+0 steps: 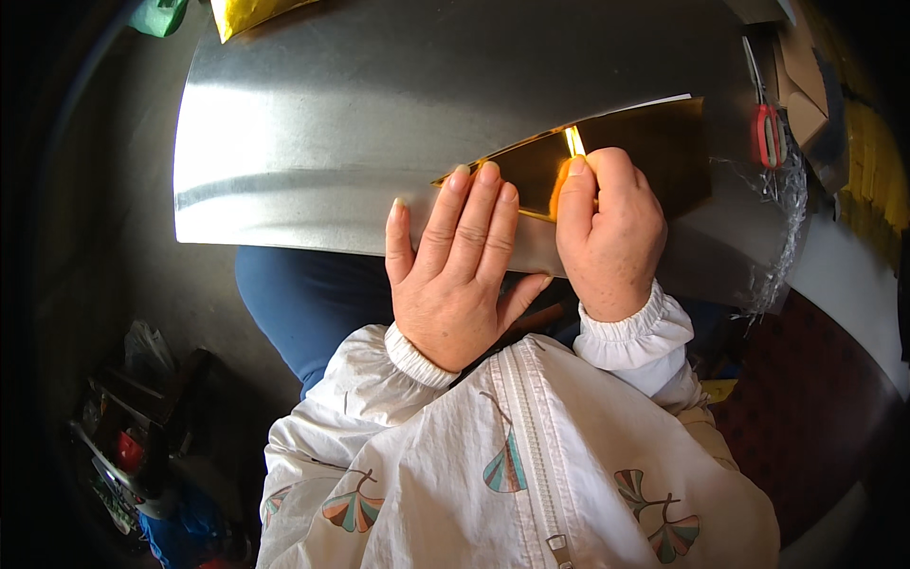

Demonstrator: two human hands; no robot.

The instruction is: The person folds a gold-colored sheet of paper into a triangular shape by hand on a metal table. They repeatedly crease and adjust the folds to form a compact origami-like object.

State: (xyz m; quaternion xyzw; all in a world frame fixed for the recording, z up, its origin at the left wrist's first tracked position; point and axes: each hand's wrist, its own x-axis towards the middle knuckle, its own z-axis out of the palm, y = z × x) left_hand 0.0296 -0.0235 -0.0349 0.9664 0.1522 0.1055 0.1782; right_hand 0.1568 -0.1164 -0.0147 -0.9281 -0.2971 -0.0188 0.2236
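A gold sheet (664, 142) is lying on the metal tabletop (303, 152), near its near edge and right of its middle, narrowing to a point toward the left edge. The left hand (458, 294) is lying back-up over the sheet's pointed end, its fingers stretching out flat, the little finger and thumb spreading away from the middle three. The right hand (614, 228) is curling into a loose fist just beside it, its thumb closing against the bent index finger over the sheet; I cannot tell whether these fingers are pinching the sheet or something small. An orange patch (557, 197) is showing beside the thumb, possibly a reflection. A white strip (668, 100) is peeking out along the sheet's far side. Red-handled scissors (766, 135) are lying near the tabletop's right edge, with clear shreds (791, 204) trailing beside them. A gold pack (251, 13) is sitting by the far left corner.
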